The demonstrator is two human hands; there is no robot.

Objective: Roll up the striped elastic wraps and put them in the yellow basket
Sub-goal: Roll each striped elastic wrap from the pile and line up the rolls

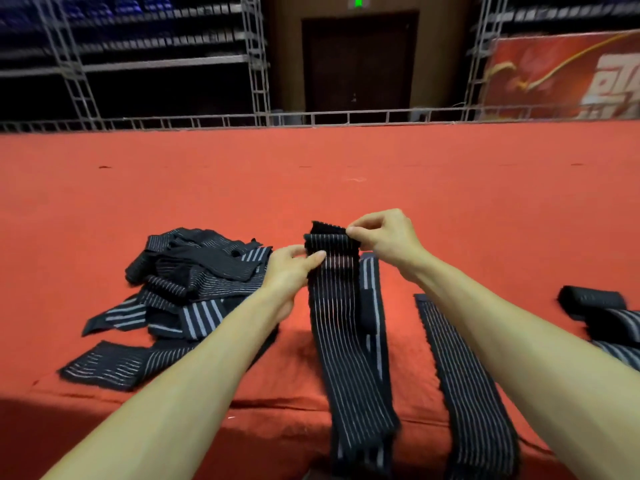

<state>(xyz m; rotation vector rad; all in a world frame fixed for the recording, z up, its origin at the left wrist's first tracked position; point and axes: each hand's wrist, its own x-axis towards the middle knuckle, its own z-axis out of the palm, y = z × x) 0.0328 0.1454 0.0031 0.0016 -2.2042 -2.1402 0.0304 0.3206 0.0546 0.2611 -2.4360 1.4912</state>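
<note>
Red cloth covers the table (pixel 346 188). Your left hand (pixel 291 268) and right hand (pixel 384 237) each pinch the partly rolled top of a black elastic wrap (pixel 346 334) with thin white stripes; its tail trails over the near edge.

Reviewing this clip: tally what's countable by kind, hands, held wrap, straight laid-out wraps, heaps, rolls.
Hands: 2, left hand, right hand
Held wrap: 1
Laid out straight: 2, wide-striped wrap, thin-striped wrap
Tangled heap: 1, contents uncountable
Rolled wrap, right edge: 1 clear; others cut off
Total: 7
</note>
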